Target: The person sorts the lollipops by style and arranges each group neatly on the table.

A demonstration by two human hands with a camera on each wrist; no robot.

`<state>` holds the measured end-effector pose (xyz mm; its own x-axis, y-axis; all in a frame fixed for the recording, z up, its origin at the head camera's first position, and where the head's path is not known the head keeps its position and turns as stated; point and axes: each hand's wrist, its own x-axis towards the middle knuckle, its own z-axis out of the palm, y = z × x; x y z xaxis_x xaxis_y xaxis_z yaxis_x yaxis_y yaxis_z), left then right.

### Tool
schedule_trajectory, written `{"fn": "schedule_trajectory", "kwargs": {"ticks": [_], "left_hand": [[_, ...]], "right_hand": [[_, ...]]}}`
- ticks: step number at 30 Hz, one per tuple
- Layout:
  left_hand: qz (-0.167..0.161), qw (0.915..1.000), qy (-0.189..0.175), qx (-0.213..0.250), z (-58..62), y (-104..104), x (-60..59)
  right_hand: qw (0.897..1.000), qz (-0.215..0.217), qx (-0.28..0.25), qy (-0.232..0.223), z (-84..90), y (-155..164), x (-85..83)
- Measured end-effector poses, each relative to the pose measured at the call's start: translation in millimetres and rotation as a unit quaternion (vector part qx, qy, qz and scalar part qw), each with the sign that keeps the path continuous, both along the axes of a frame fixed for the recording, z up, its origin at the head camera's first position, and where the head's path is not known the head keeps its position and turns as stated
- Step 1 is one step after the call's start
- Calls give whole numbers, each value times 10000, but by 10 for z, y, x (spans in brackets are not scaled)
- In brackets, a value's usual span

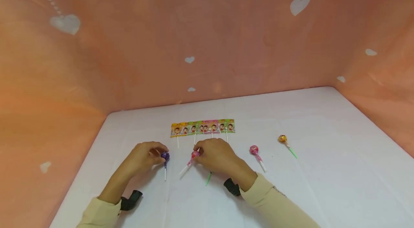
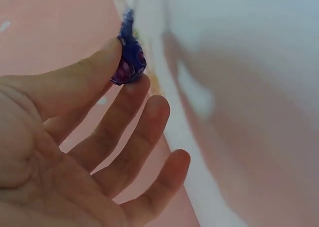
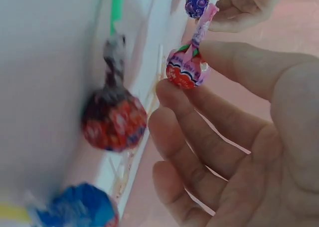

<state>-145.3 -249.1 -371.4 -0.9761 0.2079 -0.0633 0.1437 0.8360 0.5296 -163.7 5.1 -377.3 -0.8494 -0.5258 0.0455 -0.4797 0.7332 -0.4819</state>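
Note:
My left hand (image 1: 160,154) pinches the purple-wrapped head of a lollipop (image 1: 165,156) between thumb and forefinger, its white stick pointing toward me on the white table (image 1: 323,170). In the left wrist view the purple lollipop (image 2: 129,63) sits at the tips of thumb and forefinger of that hand (image 2: 124,82), other fingers loosely spread. My right hand (image 1: 199,153) pinches a pink-wrapped lollipop (image 1: 194,154) by its head. In the right wrist view, thumb and forefinger hold this pink lollipop (image 3: 186,70). A red lollipop on a green stick (image 3: 114,119) lies under the right palm.
A strip of several packaged flat lollipops (image 1: 202,127) lies behind the hands. A pink lollipop (image 1: 254,150) and a yellow one with a green stick (image 1: 283,139) lie to the right. A blue-wrapped sweet (image 3: 79,207) shows low in the right wrist view. Pink heart-patterned cloth walls surround the table.

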Motion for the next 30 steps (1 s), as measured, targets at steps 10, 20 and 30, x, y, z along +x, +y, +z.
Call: {"fn": "schedule_trajectory", "kwargs": {"ticks": [10, 20, 30], "left_hand": [[238, 9994, -256, 54, -43, 166, -152], [396, 9991, -128, -107, -31, 170, -156], [429, 9986, -311, -46, -23, 137, -152]], "right_hand": [[9998, -3, 10, -189, 25, 193, -117], [9990, 147, -154, -397, 78, 236, -210], [9991, 120, -82, -403, 40, 249, -208]]}}
